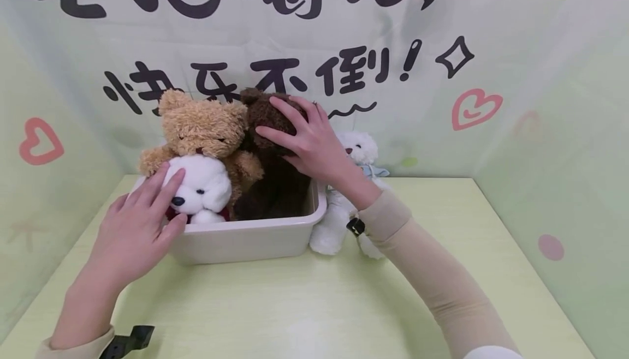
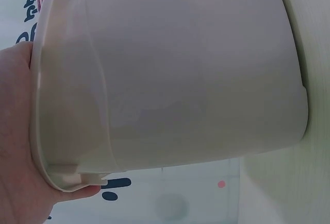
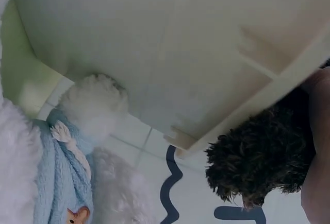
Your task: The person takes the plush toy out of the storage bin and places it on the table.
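Observation:
A white plush dog (image 1: pixel 199 184) sits at the front of a white plastic bin (image 1: pixel 245 241). My left hand (image 1: pixel 135 225) lies over the bin's left front corner, extended fingers touching the dog's head. The left wrist view shows that hand against the rim of the bin (image 2: pixel 180 74). Behind the dog sits a tan teddy bear (image 1: pixel 203 127). To its right is a dark brown teddy bear (image 1: pixel 267 116), its lower body down in the bin. My right hand (image 1: pixel 314 141) grips this bear's head from the right, fingers spread across it. Its dark fur (image 3: pixel 258 152) shows above the rim in the right wrist view.
A white plush toy (image 1: pixel 334 222) with a light blue scarf (image 3: pixel 64 167) stands outside the bin at its right, partly behind my right forearm. The bin rests on a pale yellow-green table (image 1: pixel 295 304). A printed backdrop (image 1: pixel 417 119) rises behind the table, with similar side walls.

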`<control>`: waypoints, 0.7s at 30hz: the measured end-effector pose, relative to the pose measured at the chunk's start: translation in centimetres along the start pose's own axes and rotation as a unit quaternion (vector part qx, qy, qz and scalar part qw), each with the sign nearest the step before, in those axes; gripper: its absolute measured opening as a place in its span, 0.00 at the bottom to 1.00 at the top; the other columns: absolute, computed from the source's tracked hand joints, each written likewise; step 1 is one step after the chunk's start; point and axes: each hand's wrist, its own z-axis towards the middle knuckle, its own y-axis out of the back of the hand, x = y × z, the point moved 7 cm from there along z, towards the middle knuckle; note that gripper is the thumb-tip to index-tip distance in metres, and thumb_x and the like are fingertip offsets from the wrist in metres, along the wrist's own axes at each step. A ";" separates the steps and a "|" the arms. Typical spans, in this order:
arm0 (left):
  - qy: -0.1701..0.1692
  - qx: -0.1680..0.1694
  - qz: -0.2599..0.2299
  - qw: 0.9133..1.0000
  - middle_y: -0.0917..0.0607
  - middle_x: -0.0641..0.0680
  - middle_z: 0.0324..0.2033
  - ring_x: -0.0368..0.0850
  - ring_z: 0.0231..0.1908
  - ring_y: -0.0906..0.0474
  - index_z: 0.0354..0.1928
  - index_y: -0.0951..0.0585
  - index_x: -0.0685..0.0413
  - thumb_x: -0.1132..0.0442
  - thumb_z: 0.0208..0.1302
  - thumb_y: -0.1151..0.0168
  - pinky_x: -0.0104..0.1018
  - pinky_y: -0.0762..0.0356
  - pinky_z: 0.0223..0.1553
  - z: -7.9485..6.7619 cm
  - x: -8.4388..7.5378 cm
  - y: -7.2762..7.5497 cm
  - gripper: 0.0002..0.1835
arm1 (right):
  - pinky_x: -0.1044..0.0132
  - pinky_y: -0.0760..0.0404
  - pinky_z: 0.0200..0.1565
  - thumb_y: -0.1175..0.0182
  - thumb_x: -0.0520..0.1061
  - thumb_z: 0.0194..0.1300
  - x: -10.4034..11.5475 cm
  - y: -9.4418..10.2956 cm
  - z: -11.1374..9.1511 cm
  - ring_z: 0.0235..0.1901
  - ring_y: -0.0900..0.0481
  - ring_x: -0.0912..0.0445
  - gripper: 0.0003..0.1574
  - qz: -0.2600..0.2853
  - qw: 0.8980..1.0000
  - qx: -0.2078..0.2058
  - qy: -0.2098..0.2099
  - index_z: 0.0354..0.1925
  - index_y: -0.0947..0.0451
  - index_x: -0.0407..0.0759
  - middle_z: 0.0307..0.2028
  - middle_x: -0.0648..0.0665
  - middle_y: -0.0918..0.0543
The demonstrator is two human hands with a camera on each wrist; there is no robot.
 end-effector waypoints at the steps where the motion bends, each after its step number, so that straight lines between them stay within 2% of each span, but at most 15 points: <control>1: -0.001 0.000 0.001 1.000 0.52 0.57 0.81 0.74 0.71 0.43 0.83 0.51 0.44 0.51 0.75 0.49 0.77 0.45 0.58 0.0 0.0 0.0 0.39 | 0.38 0.31 0.62 0.21 0.47 0.55 -0.1 0.3 0.0 0.69 0.39 0.34 0.40 0.004 1.000 -0.008 0.003 0.65 0.22 0.57 0.72 0.34 0.35; 11: -0.002 0.007 0.001 1.000 0.53 0.57 0.81 0.75 0.71 0.44 0.83 0.52 0.44 0.52 0.75 0.49 0.78 0.47 0.60 0.1 0.2 0.0 0.40 | 0.38 0.35 0.65 0.22 0.42 0.53 -0.3 2.6 -0.2 0.66 0.36 0.32 0.39 0.021 0.998 -0.057 0.015 0.63 0.20 0.55 0.70 0.30 0.33; 16: 0.003 0.007 0.000 1.000 0.53 0.58 0.81 0.74 0.71 0.44 0.83 0.51 0.44 0.53 0.75 0.50 0.78 0.47 0.60 0.0 0.1 0.1 0.39 | 0.38 0.36 0.67 0.28 0.41 0.58 -0.7 4.5 0.3 0.65 0.35 0.30 0.32 0.018 0.995 -0.097 0.023 0.61 0.19 0.54 0.68 0.29 0.31; 21: 0.001 0.006 0.005 1.000 0.53 0.58 0.81 0.74 0.71 0.44 0.83 0.51 0.44 0.53 0.75 0.50 0.77 0.46 0.60 0.0 0.1 0.0 0.39 | 0.40 0.39 0.69 0.30 0.44 0.64 -1.5 7.1 0.5 0.63 0.34 0.30 0.24 0.013 0.988 -0.153 0.014 0.59 0.17 0.52 0.67 0.27 0.29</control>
